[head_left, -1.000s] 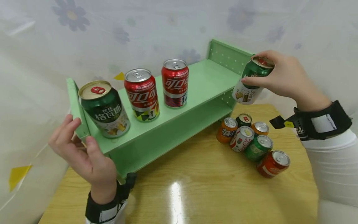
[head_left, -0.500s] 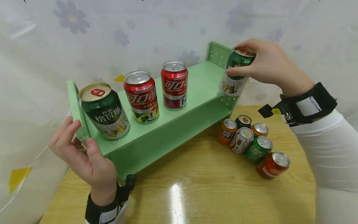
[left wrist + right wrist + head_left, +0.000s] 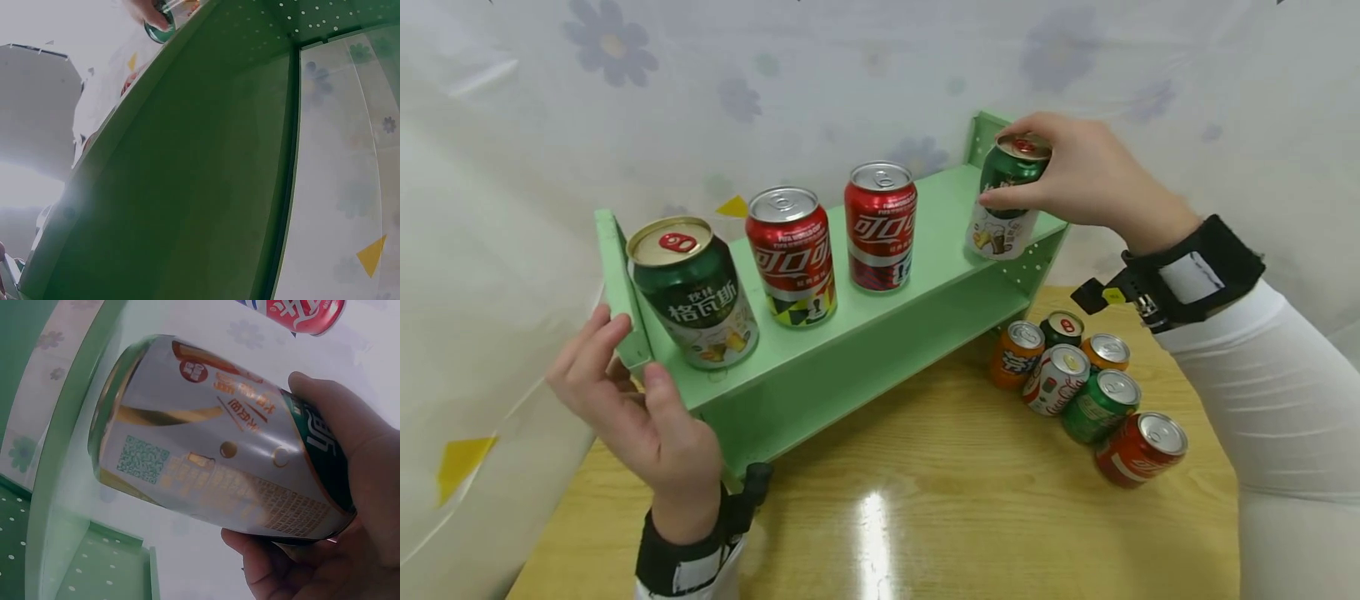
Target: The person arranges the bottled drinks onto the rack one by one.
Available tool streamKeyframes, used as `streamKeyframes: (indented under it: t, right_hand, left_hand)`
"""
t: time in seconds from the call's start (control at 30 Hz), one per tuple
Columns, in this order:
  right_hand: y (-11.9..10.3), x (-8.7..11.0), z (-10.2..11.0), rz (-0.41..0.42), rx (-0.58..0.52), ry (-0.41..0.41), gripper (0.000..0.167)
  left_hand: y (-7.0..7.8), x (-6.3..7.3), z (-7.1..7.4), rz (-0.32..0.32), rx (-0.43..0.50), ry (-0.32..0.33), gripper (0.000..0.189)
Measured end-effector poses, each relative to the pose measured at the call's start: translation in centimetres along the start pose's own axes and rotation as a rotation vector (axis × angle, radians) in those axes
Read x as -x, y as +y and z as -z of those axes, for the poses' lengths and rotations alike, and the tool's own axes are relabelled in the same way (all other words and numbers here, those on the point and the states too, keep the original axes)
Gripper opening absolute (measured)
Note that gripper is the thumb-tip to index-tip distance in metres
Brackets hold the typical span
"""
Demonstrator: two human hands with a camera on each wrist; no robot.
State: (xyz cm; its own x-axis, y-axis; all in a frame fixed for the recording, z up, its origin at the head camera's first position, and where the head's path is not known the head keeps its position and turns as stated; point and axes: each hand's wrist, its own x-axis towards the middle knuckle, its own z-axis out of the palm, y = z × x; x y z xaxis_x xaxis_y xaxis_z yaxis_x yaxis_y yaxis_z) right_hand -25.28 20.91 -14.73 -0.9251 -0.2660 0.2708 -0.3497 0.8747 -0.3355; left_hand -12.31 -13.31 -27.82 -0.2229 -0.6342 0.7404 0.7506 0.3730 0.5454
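In the head view my right hand (image 3: 1071, 171) grips a green and white drink can (image 3: 1003, 200) by its upper part, over the right end of the green shelf's (image 3: 940, 200) top board. Whether its base touches the board I cannot tell. The right wrist view shows that can (image 3: 212, 437) from the side, thumb and fingers around its green end. At the left end panel, my left hand (image 3: 640, 417) holds the shelf's front corner between thumb and fingers. Beside that panel stands a matching green can (image 3: 696, 296), followed by two red cola cans, one (image 3: 790, 258) nearer and one (image 3: 882, 229) farther right.
On the wooden table (image 3: 940, 500), several cans cluster below the shelf's right end: an orange can (image 3: 1017, 354), a white cola can (image 3: 1055, 381), a green can (image 3: 1100, 407) and a red can (image 3: 1141, 450) among them. A flowered sheet (image 3: 820, 75) hangs behind the shelf.
My right hand has carried the green and white can leftward, from beyond the shelf's right end to over the top board. The left hand has stayed at the shelf's corner.
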Motion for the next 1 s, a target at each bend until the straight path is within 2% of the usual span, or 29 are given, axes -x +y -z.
streamKeyframes:
  t: [0.57,1.0]
  right_hand:
    - [-1.3,-1.3,-1.2,0.009,-0.024,-0.031,0.081]
    - [-1.5,-1.6,-1.7,0.055,-0.030,-0.028,0.079]
  left_hand:
    - [-0.9,-0.2,0.7,-0.020,0.005,0.004,0.035]
    - [-0.7,-0.3,0.9,-0.021,0.002,0.001,0.034]
